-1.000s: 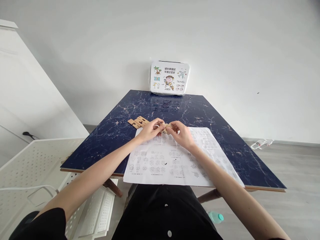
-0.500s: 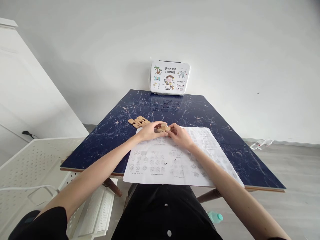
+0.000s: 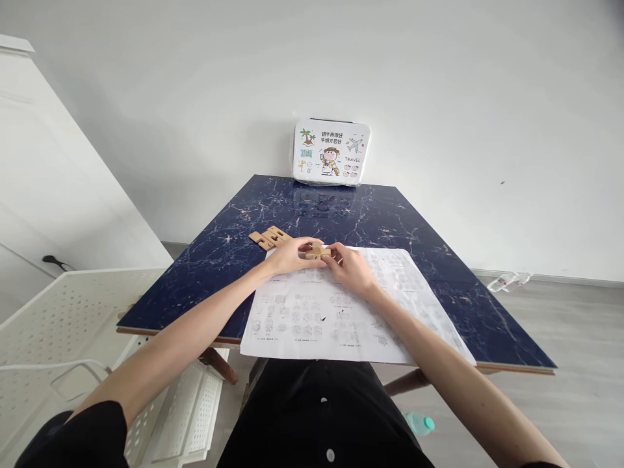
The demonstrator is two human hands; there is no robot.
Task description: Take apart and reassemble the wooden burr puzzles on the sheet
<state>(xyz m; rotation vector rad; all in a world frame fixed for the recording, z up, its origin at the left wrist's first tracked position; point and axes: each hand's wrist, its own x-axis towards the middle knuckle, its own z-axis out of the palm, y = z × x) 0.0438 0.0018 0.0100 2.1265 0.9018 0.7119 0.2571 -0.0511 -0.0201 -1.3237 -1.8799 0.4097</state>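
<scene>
My left hand [image 3: 291, 255] and my right hand [image 3: 350, 266] meet over the far edge of a white printed instruction sheet [image 3: 336, 309] on a dark blue marbled table [image 3: 234, 247]. Both hands pinch a small cluster of wooden puzzle pieces [image 3: 319, 250] between their fingertips. Just left of my left hand, a few loose notched wooden pieces [image 3: 270, 238] lie flat on the table.
A white box with cartoon travel pictures [image 3: 331, 151] leans against the wall at the table's far end. A white perforated rack [image 3: 58, 338] stands to the left. On the floor lie a green-capped bottle [image 3: 420, 424] and a clear plastic wrapper [image 3: 509, 280].
The two hands have drawn closer together and the wooden pieces between them now form one compact cluster. The loose pieces on the table have not moved.
</scene>
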